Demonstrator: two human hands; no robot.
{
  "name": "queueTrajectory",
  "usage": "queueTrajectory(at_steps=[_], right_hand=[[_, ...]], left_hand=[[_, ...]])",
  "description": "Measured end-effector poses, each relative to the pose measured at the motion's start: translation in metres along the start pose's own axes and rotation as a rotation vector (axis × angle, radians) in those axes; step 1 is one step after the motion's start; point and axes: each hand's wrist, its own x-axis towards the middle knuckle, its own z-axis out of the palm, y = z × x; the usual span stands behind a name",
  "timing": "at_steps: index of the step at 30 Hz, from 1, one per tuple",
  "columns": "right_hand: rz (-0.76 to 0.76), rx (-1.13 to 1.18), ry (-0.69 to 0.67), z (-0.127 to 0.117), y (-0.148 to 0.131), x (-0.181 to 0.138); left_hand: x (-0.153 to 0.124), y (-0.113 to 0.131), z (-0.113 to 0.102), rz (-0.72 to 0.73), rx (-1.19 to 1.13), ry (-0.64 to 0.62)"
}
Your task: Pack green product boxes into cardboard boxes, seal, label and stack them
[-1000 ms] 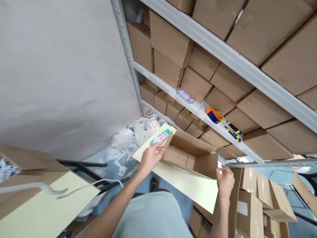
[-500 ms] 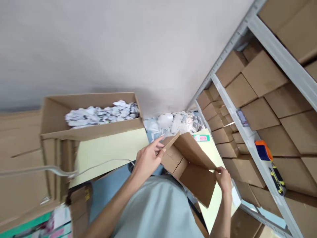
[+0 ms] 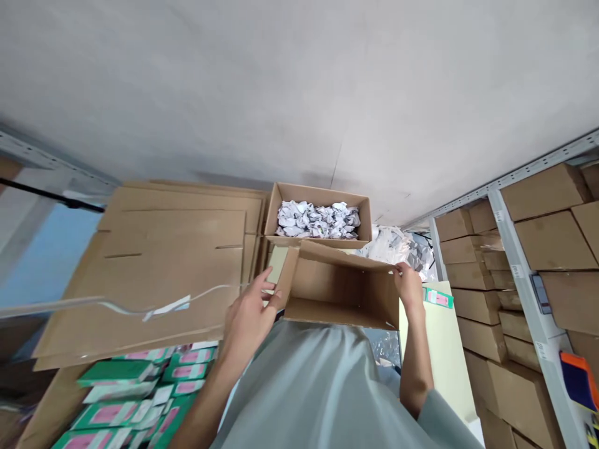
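Note:
I hold an open brown cardboard box in front of my chest, its opening facing me and its inside bare. My left hand grips its left edge, fingers curled around the flap. My right hand is closed on the box's upper right corner. Just behind it stands another cardboard box filled with crumpled white paper.
Flat cardboard sheets lie stacked to the left. Several green and pink packets fill the lower left. A metal shelf rack with brown cartons stands at the right, and an orange and blue tape dispenser sits on it. A pale yellow board lies by the rack.
My view has swung left from the shelf rack to the cardboard sheets. The box has been carried along in both hands and turned with its opening toward me.

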Motion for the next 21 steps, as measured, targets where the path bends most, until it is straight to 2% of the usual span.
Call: queueTrajectory(at_steps=[4, 8, 10, 12, 15, 18, 21], right_hand=[[-0.09, -0.044, -0.057, 0.006, -0.059, 0.022], [-0.148, -0.082, -0.121, 0.001, -0.077, 0.037], [-0.176, -0.107, -0.145, -0.005, -0.077, 0.045], [-0.235, -0.126, -0.125, -0.013, -0.078, 0.057], [-0.369, -0.122, -0.092, -0.02, -0.097, 0.083], [-0.514, -0.171, -0.195, -0.013, -0.147, 0.114], [-0.61, -0.316, -0.403, 0.013, -0.208, 0.138]], left_hand=[[0.01, -0.035, -0.013, -0.088, 0.006, 0.06], [0.009, -0.046, -0.014, -0.09, 0.05, 0.054], [0.006, -0.036, -0.014, -0.031, 0.091, 0.105], [0.009, -0.016, -0.014, 0.069, 0.112, 0.219], [0.032, 0.021, -0.012, 0.278, 0.112, 0.343], [0.076, 0.048, -0.006, 0.441, 0.169, 0.279], [0.114, 0.054, 0.003, 0.452, 0.269, 0.162]])
